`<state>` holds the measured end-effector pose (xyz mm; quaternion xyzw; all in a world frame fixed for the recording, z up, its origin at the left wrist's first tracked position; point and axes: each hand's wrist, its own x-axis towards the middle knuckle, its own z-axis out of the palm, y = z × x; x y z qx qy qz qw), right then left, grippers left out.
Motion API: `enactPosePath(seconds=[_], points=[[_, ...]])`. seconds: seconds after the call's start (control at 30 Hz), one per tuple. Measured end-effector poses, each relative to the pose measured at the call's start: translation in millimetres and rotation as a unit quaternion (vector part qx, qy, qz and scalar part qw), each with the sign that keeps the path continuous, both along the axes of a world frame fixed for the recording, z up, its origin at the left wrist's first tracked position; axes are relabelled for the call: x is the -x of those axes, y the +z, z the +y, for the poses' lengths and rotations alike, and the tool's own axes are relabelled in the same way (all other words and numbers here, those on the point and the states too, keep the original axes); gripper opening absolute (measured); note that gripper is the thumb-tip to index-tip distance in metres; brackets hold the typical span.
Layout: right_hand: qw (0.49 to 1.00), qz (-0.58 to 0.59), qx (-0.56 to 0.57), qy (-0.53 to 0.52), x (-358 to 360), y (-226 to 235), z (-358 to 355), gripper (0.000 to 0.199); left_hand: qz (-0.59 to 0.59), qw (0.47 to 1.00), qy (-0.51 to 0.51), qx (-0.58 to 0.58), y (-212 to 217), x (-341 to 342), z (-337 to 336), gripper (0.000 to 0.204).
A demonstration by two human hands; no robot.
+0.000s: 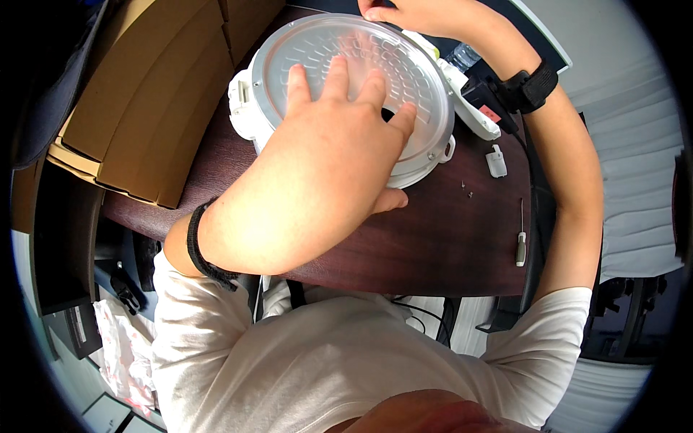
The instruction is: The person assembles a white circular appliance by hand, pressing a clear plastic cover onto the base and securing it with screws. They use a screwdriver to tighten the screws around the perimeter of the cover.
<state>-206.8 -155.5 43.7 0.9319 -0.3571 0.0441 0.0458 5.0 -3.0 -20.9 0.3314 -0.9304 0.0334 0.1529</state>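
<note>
A white round appliance [245,108] stands at the far middle of the table, topped by a shiny, see-through-looking disc [281,54] with rows of raised marks. My left hand [328,151] lies across the disc with its fingers spread. At the disc's far rim is my right hand [415,14], its visible fingertips curled in against the edge. The picture's top edge cuts off part of that hand. Right of the appliance lie a long white curved plastic piece [473,112] and a small white plastic cover [497,162].
Tiny screws [468,193] and a screwdriver [521,249] lie on the dark wooden table [426,245]. Cardboard boxes [151,94] crowd the left side. Beyond the white piece are a clear plastic bottle [463,56] and a black object with a red label [491,113].
</note>
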Motion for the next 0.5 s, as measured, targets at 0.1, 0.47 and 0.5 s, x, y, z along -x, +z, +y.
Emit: enactPosePath(seconds=[0.1,0.47,0.5], points=[[1.0,-0.008,-0.002,-0.009,-1,1,2,0.019,0.001,1.0,-0.002,0.003,0,0,0,0.079],[0.98,-0.05,-0.136,-0.135,-10,14,14,0.02,-0.002,1.0,0.0,-0.011,2,0,0,0.08],[0.981,-0.058,-0.133,-0.126,-9,10,10,0.018,-0.003,1.0,-0.001,-0.011,2,0,0,0.08]])
